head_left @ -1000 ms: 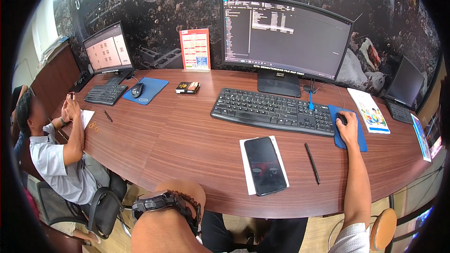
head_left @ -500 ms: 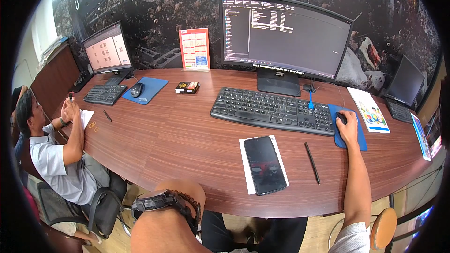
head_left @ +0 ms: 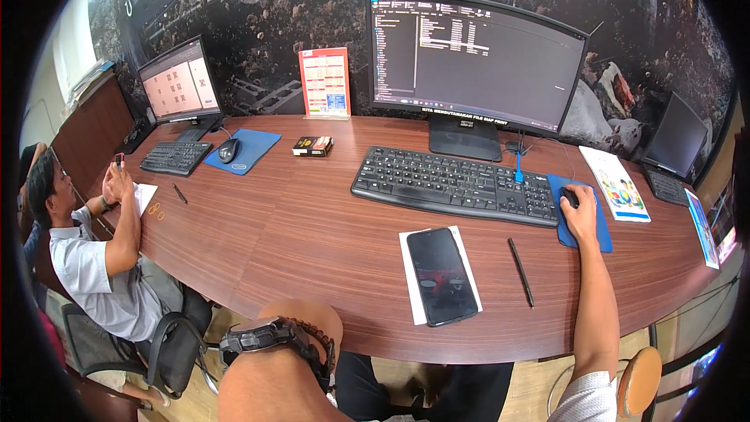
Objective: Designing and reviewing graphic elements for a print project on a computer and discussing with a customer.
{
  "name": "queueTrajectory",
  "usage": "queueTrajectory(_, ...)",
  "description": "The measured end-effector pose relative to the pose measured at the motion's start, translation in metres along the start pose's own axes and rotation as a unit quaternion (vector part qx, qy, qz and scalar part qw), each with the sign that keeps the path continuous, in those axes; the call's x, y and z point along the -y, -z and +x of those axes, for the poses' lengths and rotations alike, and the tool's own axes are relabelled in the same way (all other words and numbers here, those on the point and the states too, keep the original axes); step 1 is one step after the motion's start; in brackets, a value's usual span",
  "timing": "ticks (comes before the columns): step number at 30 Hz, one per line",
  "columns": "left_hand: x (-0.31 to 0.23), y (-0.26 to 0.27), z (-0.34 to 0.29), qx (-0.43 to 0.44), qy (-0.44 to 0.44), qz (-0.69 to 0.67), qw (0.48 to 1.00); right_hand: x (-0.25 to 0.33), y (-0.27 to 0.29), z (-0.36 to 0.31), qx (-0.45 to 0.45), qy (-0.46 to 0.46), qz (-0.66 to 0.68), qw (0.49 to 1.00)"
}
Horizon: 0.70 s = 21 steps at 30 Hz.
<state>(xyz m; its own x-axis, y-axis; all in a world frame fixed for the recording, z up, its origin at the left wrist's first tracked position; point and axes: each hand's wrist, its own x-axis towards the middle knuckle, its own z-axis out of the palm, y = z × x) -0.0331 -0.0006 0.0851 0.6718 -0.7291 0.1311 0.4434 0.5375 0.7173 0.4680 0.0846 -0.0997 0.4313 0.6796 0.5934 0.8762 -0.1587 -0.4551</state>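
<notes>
Beside the right end of the long black plastic keyboard (head_left: pixel 453 187), the right hand (head_left: pixel 582 219) curls over a small black computer mouse (head_left: pixel 571 198), hiding most of it; its long axis seems to point forward. Nearer than the keyboard, the bare left arm (head_left: pixel 269 383) is cut off below; whether its fingers are spread or pressed together I cannot tell.

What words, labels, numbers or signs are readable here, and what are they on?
I won't copy wording, but text stands here:
Large monitor: white lettering on lower bezel, readable, and stand; screen text tiny.
Red-and-white sign: mostly too small.
Large keyboard: key markings, mostly too small.
Small dark box: too small.
Left blue mouse pad: pale mark, too small.
Black mouse under the right hand: none visible.
</notes>
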Motion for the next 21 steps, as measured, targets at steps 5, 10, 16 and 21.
queueTrajectory(5, 0.011, -0.008, -0.003, 0.017, 0.004, -0.063, 0.998, -0.004, 0.000, 0.001, 0.007, -0.001, -0.001, 1.000)
queueTrajectory(10, 0.010, -0.008, -0.005, -0.040, -0.050, 0.108, 0.992, -0.002, 0.000, 0.001, 0.007, 0.000, 0.000, 1.000)
queueTrajectory(16, -0.004, 0.000, 0.002, -0.003, 0.005, 0.009, 1.000, -0.003, -0.001, 0.001, 0.007, -0.002, -0.014, 1.000)
queueTrajectory(21, -0.009, -0.003, 0.000, -0.021, -0.007, 0.116, 0.993, -0.007, -0.001, 0.002, 0.003, 0.007, -0.013, 1.000)
